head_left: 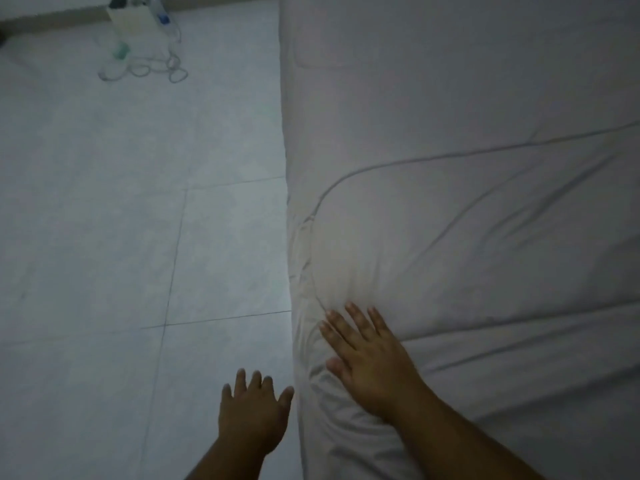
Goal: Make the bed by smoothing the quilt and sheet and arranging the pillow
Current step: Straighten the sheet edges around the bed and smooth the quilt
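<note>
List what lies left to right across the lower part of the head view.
Tiled floor → left hand, fingers spread → right hand, pressing flat → creased quilt under and beyond it.

At the bed's near left edge the right hand [370,362] lies flat, fingers straight, on the rumpled pale quilt [450,254], while the left hand [252,414] hangs spread over the tiled floor [104,220] just beside the mattress side, a white box [130,19] and looped cable [156,67] far off.
</note>
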